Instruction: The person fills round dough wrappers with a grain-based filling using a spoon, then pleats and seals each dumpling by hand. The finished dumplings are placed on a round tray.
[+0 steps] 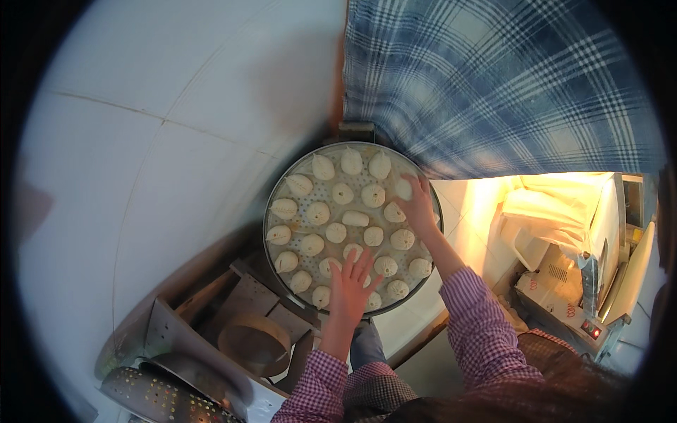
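Note:
A round metal steamer tray [296,211] with small holes lies before me, bearing many pale buns, some round and pleated, some leaf-shaped. My right hand [418,201] is at the tray's upper right, its fingers curved around a white bun [403,189]; whether they grip it is unclear. Just below that hand sits a pleated bun [394,212]. My left hand [351,283] is over the lower middle of the tray, fingers spread, with nothing held. It partly hides several buns. A plain oblong bun [355,218] lies near the tray's centre.
A blue plaid curtain [497,84] hangs at the upper right. White tiled wall [211,158] rises at the left. At lower left are a brown round pot [254,345] and a perforated metal colander [158,394]. A cardboard box [552,285] and a lit machine panel [591,330] stand at right.

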`<move>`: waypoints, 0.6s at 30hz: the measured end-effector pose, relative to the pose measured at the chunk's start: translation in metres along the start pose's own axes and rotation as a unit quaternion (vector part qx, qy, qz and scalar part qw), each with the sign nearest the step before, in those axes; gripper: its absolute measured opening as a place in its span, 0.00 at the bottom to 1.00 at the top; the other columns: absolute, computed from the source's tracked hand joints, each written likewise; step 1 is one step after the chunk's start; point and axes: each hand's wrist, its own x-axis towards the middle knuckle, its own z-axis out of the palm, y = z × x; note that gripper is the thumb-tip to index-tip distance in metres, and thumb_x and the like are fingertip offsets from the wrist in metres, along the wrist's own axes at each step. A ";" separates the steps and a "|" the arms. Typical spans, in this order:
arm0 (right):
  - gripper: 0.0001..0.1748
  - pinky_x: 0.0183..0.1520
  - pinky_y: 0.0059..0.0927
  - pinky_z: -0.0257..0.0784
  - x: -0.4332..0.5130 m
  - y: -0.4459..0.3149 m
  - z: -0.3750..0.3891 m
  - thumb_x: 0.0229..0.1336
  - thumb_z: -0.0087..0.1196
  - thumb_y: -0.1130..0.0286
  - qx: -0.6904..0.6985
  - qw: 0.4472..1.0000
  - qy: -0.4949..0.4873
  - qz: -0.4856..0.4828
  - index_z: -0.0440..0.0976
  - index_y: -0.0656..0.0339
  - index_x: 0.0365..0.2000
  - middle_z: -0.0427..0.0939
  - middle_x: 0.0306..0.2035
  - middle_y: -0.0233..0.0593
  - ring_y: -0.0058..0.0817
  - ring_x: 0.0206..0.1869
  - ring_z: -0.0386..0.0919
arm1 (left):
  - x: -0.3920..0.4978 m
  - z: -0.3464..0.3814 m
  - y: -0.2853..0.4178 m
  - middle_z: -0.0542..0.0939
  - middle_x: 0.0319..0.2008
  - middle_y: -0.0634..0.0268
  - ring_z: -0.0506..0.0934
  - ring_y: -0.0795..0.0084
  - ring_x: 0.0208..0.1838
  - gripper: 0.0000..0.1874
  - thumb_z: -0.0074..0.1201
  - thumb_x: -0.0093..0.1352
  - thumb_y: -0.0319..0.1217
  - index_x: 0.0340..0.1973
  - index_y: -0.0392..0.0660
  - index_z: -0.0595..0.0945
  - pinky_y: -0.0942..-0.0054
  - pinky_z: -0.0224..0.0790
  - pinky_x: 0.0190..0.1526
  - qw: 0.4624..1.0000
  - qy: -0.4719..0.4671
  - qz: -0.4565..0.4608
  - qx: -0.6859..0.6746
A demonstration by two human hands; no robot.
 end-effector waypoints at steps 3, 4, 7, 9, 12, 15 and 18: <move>0.38 0.68 0.49 0.66 0.022 0.045 0.039 0.48 0.69 0.77 -0.063 0.997 0.050 0.005 0.69 0.54 0.61 0.62 0.66 0.56 0.57 0.67 0.65 | -0.014 -0.017 -0.028 0.55 0.79 0.52 0.51 0.54 0.82 0.43 0.22 0.80 0.62 0.78 0.44 0.51 0.44 0.50 0.77 1.000 0.007 -0.024 0.002; 0.37 0.69 0.50 0.65 0.023 0.054 0.046 0.48 0.69 0.77 -0.102 0.993 0.044 0.049 0.70 0.54 0.61 0.61 0.67 0.55 0.57 0.67 0.65 | -0.018 -0.019 -0.035 0.55 0.79 0.52 0.51 0.55 0.81 0.42 0.22 0.80 0.62 0.78 0.43 0.51 0.45 0.50 0.77 0.999 0.004 -0.033 -0.002; 0.38 0.70 0.51 0.64 0.024 0.067 0.056 0.48 0.69 0.77 -0.105 0.992 0.054 0.048 0.69 0.54 0.61 0.59 0.68 0.57 0.58 0.69 0.61 | -0.026 -0.021 -0.047 0.57 0.78 0.52 0.52 0.55 0.81 0.41 0.22 0.81 0.60 0.78 0.42 0.52 0.46 0.49 0.78 0.999 0.000 -0.050 -0.015; 0.40 0.69 0.51 0.65 0.023 0.067 0.055 0.47 0.70 0.77 -0.099 0.993 0.057 0.027 0.69 0.53 0.62 0.59 0.68 0.57 0.58 0.69 0.61 | -0.029 -0.018 -0.051 0.58 0.78 0.52 0.52 0.55 0.81 0.40 0.22 0.81 0.59 0.78 0.42 0.53 0.47 0.49 0.78 0.998 0.002 -0.056 -0.012; 0.41 0.69 0.52 0.65 0.025 0.059 0.051 0.48 0.70 0.76 -0.110 0.992 0.045 0.037 0.68 0.52 0.64 0.59 0.68 0.57 0.59 0.69 0.61 | -0.034 -0.013 -0.053 0.59 0.78 0.52 0.52 0.56 0.81 0.39 0.21 0.82 0.59 0.77 0.43 0.54 0.47 0.50 0.78 0.998 0.002 -0.061 0.007; 0.41 0.68 0.52 0.66 0.028 0.048 0.044 0.50 0.69 0.75 -0.137 0.989 0.018 0.059 0.67 0.52 0.65 0.60 0.68 0.56 0.58 0.68 0.63 | -0.042 -0.007 -0.056 0.60 0.77 0.52 0.53 0.56 0.81 0.38 0.21 0.82 0.57 0.77 0.43 0.54 0.48 0.51 0.78 0.997 -0.006 -0.067 0.027; 0.41 0.65 0.50 0.69 0.013 0.037 0.022 0.51 0.67 0.76 -0.115 0.991 0.037 0.056 0.66 0.53 0.65 0.61 0.68 0.55 0.57 0.67 0.64 | -0.059 -0.001 -0.056 0.61 0.77 0.52 0.55 0.55 0.80 0.36 0.20 0.83 0.55 0.77 0.43 0.55 0.49 0.52 0.77 0.996 -0.009 -0.072 0.048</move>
